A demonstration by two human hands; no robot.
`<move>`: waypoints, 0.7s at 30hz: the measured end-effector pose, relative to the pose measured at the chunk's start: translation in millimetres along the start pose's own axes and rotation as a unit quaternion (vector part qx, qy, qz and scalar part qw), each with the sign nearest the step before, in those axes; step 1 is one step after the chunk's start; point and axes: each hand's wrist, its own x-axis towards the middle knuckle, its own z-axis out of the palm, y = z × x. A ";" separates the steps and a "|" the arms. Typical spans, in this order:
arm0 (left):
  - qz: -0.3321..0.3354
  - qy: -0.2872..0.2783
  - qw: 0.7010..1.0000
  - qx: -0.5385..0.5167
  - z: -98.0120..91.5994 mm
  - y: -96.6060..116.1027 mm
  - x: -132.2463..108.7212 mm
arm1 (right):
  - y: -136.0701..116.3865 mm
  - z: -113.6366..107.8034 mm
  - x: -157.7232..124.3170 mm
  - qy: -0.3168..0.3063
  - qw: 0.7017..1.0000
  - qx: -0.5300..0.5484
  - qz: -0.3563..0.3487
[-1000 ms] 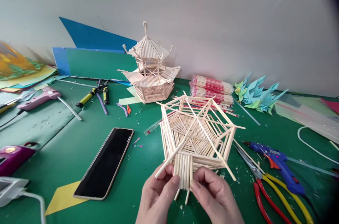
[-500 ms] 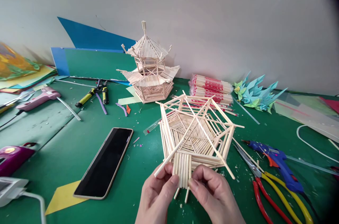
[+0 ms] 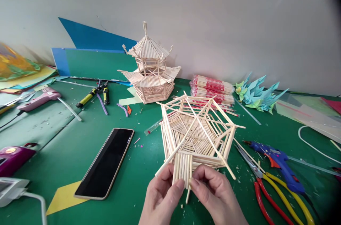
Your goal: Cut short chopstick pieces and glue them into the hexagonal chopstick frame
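Note:
Both my hands hold a six-sided stick frame (image 3: 197, 132) tilted up off the green mat. My left hand (image 3: 162, 196) pinches the near row of upright sticks from the left. From the right, my right hand (image 3: 213, 193) pinches the same row with thumb and forefinger. Loose stick ends poke down between my fingers. A finished two-tier stick pagoda (image 3: 149, 70) stands behind the frame near the wall.
A black phone (image 3: 106, 163) lies to the left on yellow paper (image 3: 62, 198). Red and yellow pliers (image 3: 271, 189) and a blue glue gun (image 3: 279, 163) lie right. Wrapped chopsticks (image 3: 211, 90), paper cranes (image 3: 255, 93), yellow cutters (image 3: 93, 95) and a pink glue gun (image 3: 39, 99) lie farther back.
My fingers have shifted slightly on the near row of sticks and my hands sit a little lower. The frame stays in about the same place.

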 end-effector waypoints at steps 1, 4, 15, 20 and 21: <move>-0.004 -0.007 1.000 -0.003 -0.3 -0.6 -0.5 | -1.8 0.3 -0.5 0.003 1.000 0.002 0.000; -0.027 -0.024 0.999 -0.007 -1.6 -3.9 -1.9 | -5.5 0.9 -2.2 0.020 1.000 0.018 0.000; -0.048 -0.019 0.999 -0.018 3.3 -11.9 -1.9 | -0.1 2.3 -1.1 -0.005 0.998 0.070 0.005; -0.036 -0.012 0.999 -0.023 6.6 -10.3 -2.4 | -2.1 3.7 -0.5 -0.007 0.998 0.063 -0.006; -0.035 -0.011 0.999 -0.021 7.1 -10.2 -2.5 | -2.0 3.7 -0.5 -0.009 0.998 0.063 -0.006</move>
